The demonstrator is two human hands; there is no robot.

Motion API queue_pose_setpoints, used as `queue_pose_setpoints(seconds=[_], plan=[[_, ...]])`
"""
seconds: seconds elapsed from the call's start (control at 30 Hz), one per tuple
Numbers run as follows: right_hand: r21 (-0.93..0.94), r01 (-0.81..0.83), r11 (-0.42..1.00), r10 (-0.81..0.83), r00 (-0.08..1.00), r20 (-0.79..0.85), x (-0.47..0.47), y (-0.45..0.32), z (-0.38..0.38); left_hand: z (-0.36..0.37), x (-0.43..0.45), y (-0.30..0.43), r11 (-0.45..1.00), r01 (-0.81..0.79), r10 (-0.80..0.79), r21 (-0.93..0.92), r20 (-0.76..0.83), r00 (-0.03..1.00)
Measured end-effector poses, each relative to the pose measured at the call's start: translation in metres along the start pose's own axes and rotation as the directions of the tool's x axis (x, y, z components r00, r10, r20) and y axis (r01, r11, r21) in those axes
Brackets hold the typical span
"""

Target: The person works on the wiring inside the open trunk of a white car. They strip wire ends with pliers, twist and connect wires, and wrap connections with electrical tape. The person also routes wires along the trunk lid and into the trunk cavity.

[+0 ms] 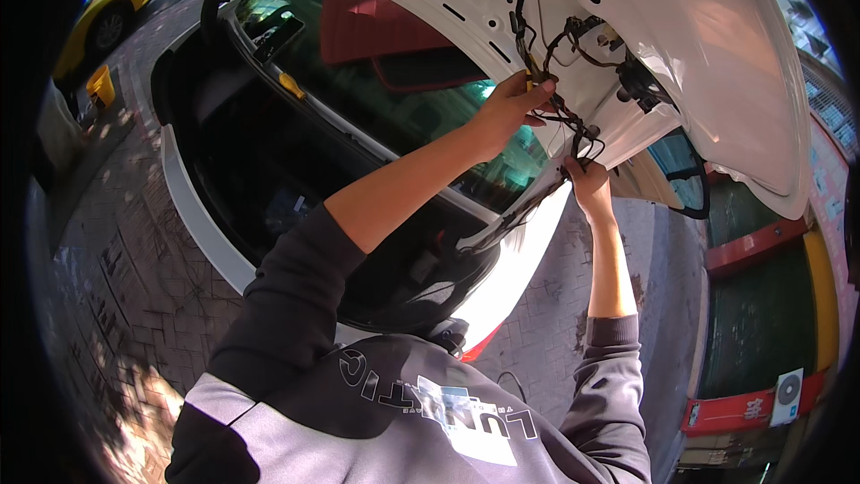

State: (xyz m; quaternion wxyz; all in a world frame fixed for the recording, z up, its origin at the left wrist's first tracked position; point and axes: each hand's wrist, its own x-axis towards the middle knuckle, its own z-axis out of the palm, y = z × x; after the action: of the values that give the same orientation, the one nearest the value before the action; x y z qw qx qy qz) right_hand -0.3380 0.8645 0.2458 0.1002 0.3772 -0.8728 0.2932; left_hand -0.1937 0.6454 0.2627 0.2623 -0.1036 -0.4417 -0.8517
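A dark wiring harness (571, 122) hangs from the inside of the raised white trunk lid (712, 81) of a car. My left hand (509, 111) pinches the upper part of this harness between thumb and fingers, beside a short yellow piece (529, 79). Lower down, my right hand (592, 187) grips the same bundle near the body's edge. From there the wires run down along the side of the trunk opening. Loose thin leads and small connectors dangle between my hands. Other wires reach a black latch unit (638, 84) on the lid.
A yellow-handled tool (291, 85) and a dark phone-like object (279, 39) lie along the ledge below the rear window (416, 101). Beneath my arms is the dark trunk well (262, 148). A yellow bucket (101, 86) and a yellow car (111, 13) stand at the far left.
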Motion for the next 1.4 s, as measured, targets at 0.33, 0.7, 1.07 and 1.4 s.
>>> queue_pose_setpoints(seconds=[0.33,0.7,1.07,1.4], plan=[[0.239,-0.051,0.970,0.053,0.999,-0.002,0.000,0.016,0.006,-0.031,-0.051,-0.084,0.915,0.306,-0.328,0.262,0.047,0.943],[0.057,-0.057,0.997,0.060,0.997,-0.054,0.012,0.013,0.011,0.001,-0.023,-0.132,0.576,-0.182,0.171,0.797,0.100,0.980],[0.235,-0.116,0.965,0.145,0.983,-0.109,0.012,0.010,0.014,0.000,-0.020,-0.125,0.613,-0.196,0.154,0.765,0.127,0.980],[0.308,-0.090,0.947,0.124,0.988,-0.093,0.006,0.002,0.005,-0.001,-0.009,-0.129,0.420,-0.369,0.294,0.829,0.260,0.920]])
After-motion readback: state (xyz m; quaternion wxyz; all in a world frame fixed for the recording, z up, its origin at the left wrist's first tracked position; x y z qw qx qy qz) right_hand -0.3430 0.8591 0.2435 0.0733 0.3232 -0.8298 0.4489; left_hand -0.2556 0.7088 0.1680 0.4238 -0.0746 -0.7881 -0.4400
